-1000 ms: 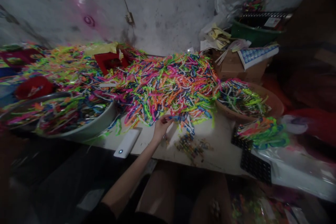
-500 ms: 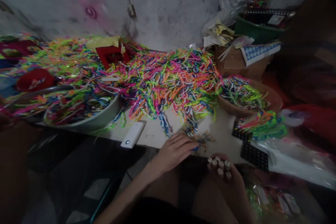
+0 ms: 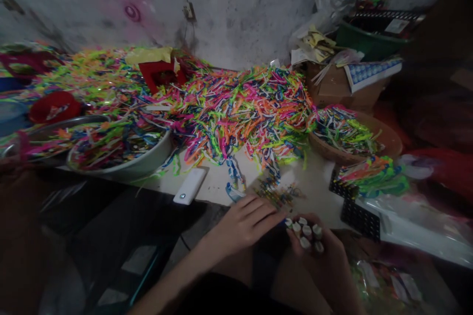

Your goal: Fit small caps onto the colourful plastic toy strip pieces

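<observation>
My right hand [image 3: 327,246] is closed around a bunch of small pieces with pale, whitish ends [image 3: 306,231] facing up. My left hand [image 3: 249,219] reaches in from the left, its fingers together and their tips close to that bunch. A bit of blue [image 3: 284,221] shows at the left fingertips; its kind is too small to make out. Just beyond the hands, a scatter of small yellowish and dark pieces [image 3: 283,192] lies on the white table [image 3: 314,197]. Two blue-and-white strands [image 3: 234,170] stretch from the big heap of coloured strips [image 3: 251,108] toward my left hand.
Left of the hands lies a white power bank-like block [image 3: 190,186]. A white basin [image 3: 148,160] full of strips stands farther left, a brown basin [image 3: 389,140] at right. Black perforated trays [image 3: 360,219] and clear plastic bags [image 3: 417,226] lie at the right edge.
My left hand has moved right, from the scattered pieces toward the bunch in my right hand, with the blue bit at its fingertips. The view has shifted slightly.
</observation>
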Demonstrator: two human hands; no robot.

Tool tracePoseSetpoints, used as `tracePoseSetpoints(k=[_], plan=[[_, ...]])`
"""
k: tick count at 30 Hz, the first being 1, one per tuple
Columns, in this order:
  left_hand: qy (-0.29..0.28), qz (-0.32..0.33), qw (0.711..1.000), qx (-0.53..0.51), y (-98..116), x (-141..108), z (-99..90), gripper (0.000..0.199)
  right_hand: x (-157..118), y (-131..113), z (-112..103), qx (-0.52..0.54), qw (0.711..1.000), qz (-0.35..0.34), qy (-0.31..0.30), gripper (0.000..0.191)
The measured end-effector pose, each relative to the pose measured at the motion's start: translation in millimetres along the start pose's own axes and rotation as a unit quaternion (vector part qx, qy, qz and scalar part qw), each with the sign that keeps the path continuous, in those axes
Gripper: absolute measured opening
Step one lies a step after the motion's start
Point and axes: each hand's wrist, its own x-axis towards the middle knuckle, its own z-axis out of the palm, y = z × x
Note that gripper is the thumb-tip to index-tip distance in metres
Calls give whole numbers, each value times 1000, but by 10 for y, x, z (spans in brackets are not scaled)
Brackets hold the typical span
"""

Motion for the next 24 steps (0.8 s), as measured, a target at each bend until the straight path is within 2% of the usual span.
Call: tracePoseSetpoints(k=[3, 8, 12, 18, 21, 24], plan=[[-2, 19, 1000, 4, 4, -12, -20, 25, -6, 7, -26, -11, 1000, 2, -17, 14], [-40, 35, 998, 14, 40, -87, -59, 29, -41, 102, -26, -26, 995, 29, -93, 14], [-70, 40, 996, 28, 66, -183, -4, 29, -106, 191, 32, -26, 992, 63, -103, 15], [-82, 38, 996, -1, 68, -286, 205, 25, -192, 431, 141, -21, 990, 41, -130, 16], [-89, 26, 995, -30, -30, -378, 376, 26, -181, 634, 150, 4, 991, 79, -109, 22], [-111, -25, 990, -77, -282, -550, 591, 25, -184, 843, 58, 20, 988, 146, -50, 31]])
